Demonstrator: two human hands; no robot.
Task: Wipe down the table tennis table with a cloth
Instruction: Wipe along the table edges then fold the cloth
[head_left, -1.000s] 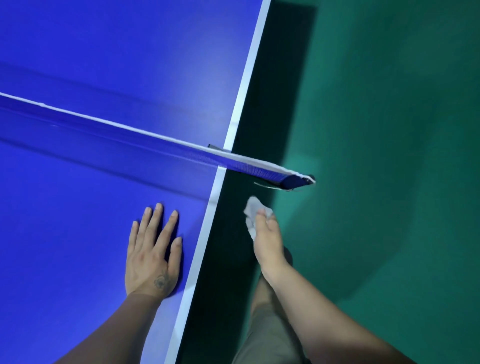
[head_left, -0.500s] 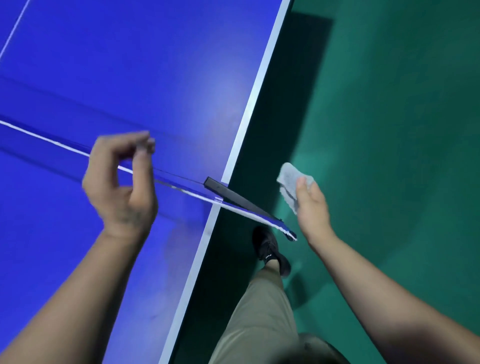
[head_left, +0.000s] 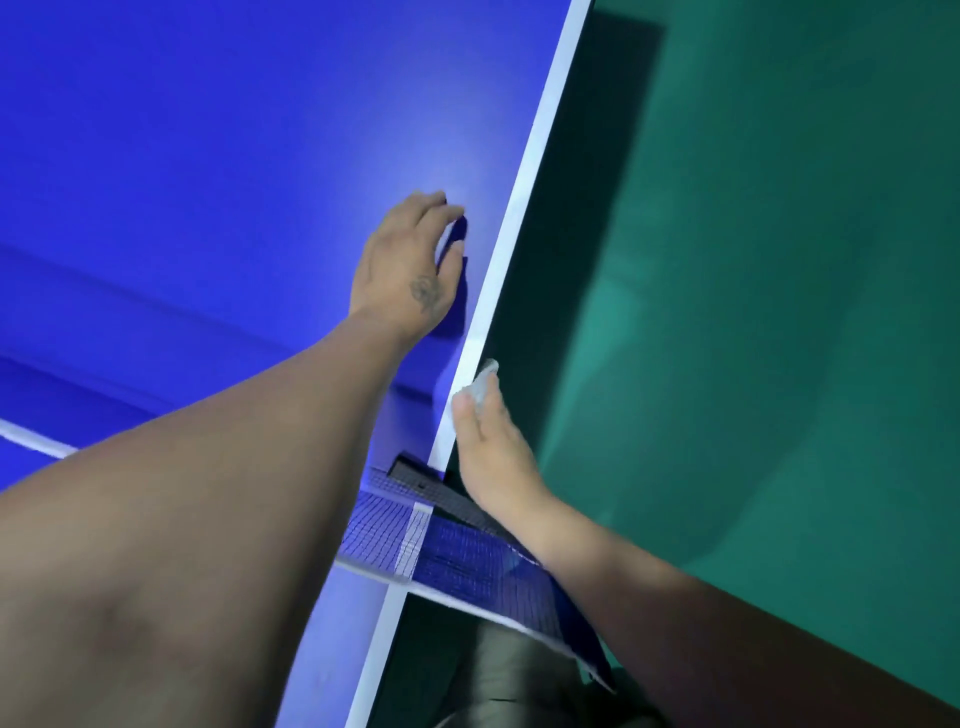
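We read the left hand (head_left: 410, 260), fingers spread loosely on the blue table (head_left: 208, 156) at frame centre, as a brace. Just below it, the right hand (head_left: 488, 447) pinches the cloth (head_left: 483, 384) against the table's white side edge, likely wiping that rim beyond the net (head_left: 457, 561).

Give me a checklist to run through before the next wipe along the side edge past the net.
1. Cloth held in right hand: ok.
2. Cloth touching the table's white side edge: ok.
3. Left hand braced on the blue top, beyond the net: ok.
4. Edge ahead of the cloth free of objects: ok.
5. Right forearm clear of the net end: not ok, it lies right beside it.
6. Cloth clean enough: cannot tell.
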